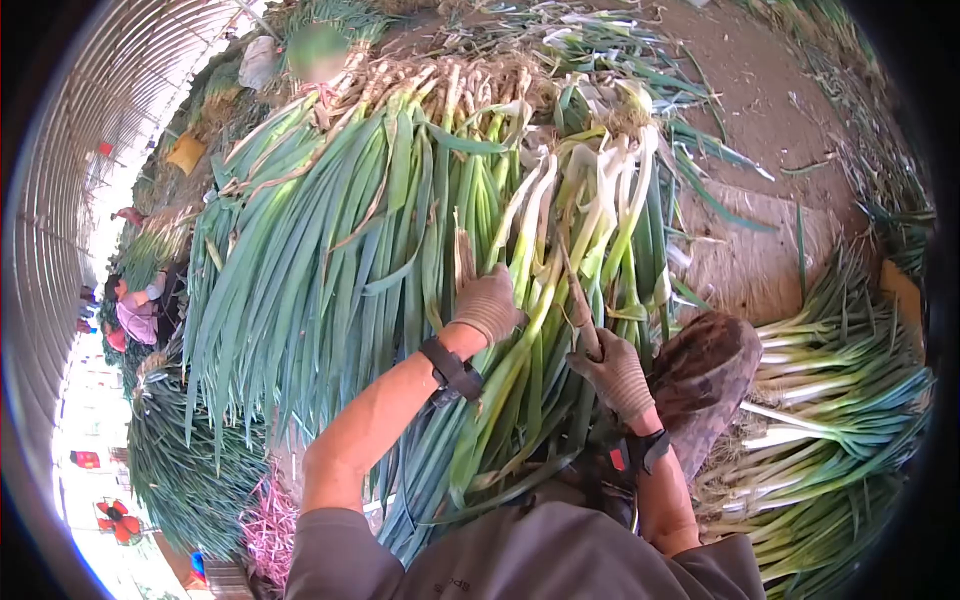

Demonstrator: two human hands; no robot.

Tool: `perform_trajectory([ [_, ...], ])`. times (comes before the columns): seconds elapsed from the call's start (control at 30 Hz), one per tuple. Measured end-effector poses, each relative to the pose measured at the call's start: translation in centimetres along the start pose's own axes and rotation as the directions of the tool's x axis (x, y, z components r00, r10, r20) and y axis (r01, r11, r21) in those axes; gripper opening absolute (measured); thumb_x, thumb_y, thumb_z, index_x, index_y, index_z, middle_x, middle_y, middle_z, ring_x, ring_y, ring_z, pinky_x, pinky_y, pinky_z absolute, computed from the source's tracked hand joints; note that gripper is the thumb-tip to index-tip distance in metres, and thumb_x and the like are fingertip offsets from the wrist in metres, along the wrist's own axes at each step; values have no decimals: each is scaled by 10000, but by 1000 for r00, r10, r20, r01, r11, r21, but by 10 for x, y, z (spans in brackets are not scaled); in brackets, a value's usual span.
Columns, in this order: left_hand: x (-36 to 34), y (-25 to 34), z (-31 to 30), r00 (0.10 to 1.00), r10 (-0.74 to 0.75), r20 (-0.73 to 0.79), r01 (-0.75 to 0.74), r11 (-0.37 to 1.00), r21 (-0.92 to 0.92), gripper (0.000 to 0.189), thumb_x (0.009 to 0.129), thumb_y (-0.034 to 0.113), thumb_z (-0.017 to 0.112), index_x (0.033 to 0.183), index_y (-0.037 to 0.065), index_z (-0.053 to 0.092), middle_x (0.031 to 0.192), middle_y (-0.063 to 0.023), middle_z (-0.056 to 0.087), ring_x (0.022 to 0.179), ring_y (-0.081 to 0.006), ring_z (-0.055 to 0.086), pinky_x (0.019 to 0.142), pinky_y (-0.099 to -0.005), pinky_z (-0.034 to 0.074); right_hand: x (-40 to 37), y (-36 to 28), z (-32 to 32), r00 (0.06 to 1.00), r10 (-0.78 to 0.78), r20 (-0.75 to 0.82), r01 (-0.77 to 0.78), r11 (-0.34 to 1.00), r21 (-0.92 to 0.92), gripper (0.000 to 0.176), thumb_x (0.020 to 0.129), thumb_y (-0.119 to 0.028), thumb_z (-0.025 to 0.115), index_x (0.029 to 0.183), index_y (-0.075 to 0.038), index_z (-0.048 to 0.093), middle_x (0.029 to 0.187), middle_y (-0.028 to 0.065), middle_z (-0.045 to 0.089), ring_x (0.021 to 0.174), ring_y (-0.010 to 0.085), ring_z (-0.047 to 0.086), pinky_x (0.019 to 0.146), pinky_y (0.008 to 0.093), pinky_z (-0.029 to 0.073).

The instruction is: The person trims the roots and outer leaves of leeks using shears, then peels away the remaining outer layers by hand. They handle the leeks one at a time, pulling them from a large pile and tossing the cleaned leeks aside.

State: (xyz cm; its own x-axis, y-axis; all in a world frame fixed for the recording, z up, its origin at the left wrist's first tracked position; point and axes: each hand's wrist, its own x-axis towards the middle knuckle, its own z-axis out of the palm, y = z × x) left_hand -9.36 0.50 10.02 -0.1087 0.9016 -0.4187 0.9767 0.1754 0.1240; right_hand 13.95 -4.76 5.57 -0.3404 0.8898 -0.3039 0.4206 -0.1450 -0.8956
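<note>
A big heap of long green onions [330, 240] lies before me, roots at the far side and green leaves toward me. My left hand [490, 306], in a ribbed work glove, is closed round some stalks [525, 255] in the middle of the heap; its fingertips are partly hidden. In my right hand [617, 378], also gloved, is a knife with a wooden handle [582, 318]. Its narrow, dark blade points away from me over pale onion stalks [612, 200], whose outer leaves are partly peeled back.
Trimmed green onions [830, 400] lie in a row at my right, beside my knee [705, 365]. Cardboard [760, 250] and loose leaves cover the ground beyond. To the left are more onion bundles [190, 460], pink ties [270, 525] and another person [138, 315].
</note>
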Motion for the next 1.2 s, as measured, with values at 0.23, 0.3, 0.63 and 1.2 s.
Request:
perform_trajectory([
  [0.23,27,-31,26,997,-75,-21,73,994,-85,707,614,297,889,1159,-23,574,1005,-262,697,963,-428,682,869,-467,550,-21,-7,-2,999,5,44,-7,999,47,437,792,-214,795,1096,51,626,849,229,666,773,343,660,777,404,526],
  [0.3,25,-33,27,995,-86,-52,77,986,-150,723,604,279,877,1187,-27,578,1017,-269,692,971,-425,682,886,-452,550,-27,0,0,993,38,111,-37,999,-10,439,798,-214,790,1106,50,623,842,224,666,769,333,663,769,403,526],
  [0.63,1,-73,31,994,24,-106,-96,650,-753,556,674,26,817,1175,-19,579,1020,-61,650,913,-168,623,871,-294,525,-106,-17,-16,968,25,251,-49,995,87,517,804,-186,762,1234,41,587,871,251,650,811,358,680,775,395,529],
  [1.2,-48,-75,-21,985,100,-140,-171,490,-855,603,680,108,819,1220,-33,590,1063,-71,666,949,-168,613,899,-296,502,-30,-23,-18,982,-68,-174,47,992,-119,476,811,-280,772,1107,50,599,844,249,672,783,372,678,736,436,528],
])
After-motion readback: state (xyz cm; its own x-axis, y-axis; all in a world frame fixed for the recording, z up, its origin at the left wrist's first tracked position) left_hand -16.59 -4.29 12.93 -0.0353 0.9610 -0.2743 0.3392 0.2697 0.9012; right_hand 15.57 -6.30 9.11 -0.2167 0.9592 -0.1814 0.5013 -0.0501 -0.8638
